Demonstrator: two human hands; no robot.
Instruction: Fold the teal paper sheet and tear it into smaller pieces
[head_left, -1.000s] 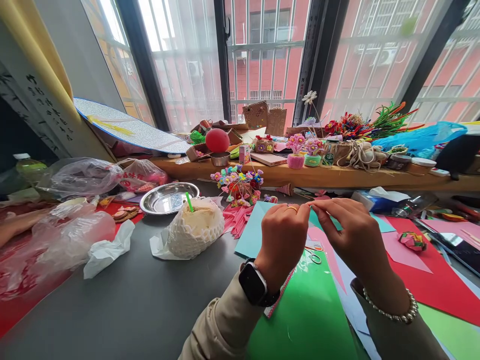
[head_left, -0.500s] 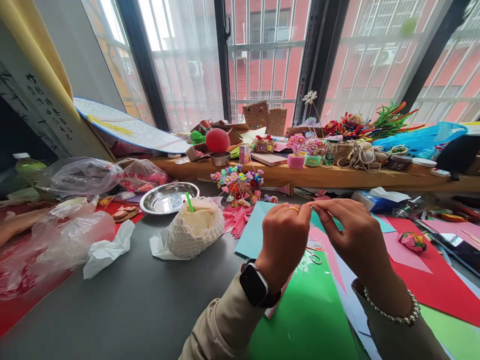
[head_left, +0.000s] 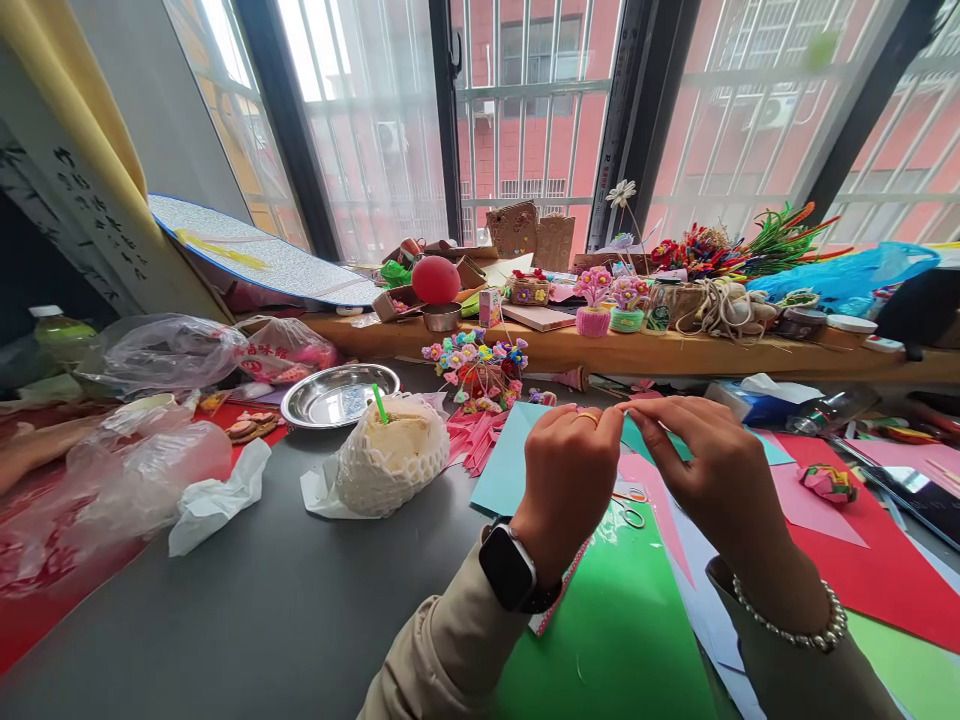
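Observation:
My left hand [head_left: 574,455], with a watch at its wrist, is closed, its thumb and fingertips pinched together. My right hand [head_left: 705,460], a beaded bracelet below it, is closed in a pinch too. Their fingertips meet above the paper sheets. A tiny greenish bit shows between them, too small to name. Under my hands lie a green sheet pack [head_left: 615,620] in shiny plastic and a light blue sheet [head_left: 504,465]. Scissors [head_left: 631,515] rest on the green pack, partly hidden by my left hand.
A coconut [head_left: 405,445] in foam netting with a green straw stands left of my hands, before a steel plate [head_left: 341,397]. Crumpled tissue [head_left: 221,500] and plastic bags [head_left: 150,470] lie farther left, where another person's hand [head_left: 45,450] shows. Red paper [head_left: 892,570] spreads at the right.
My right hand has shifted very slightly at the fingertips. Both hands stay pinched together in the same place.

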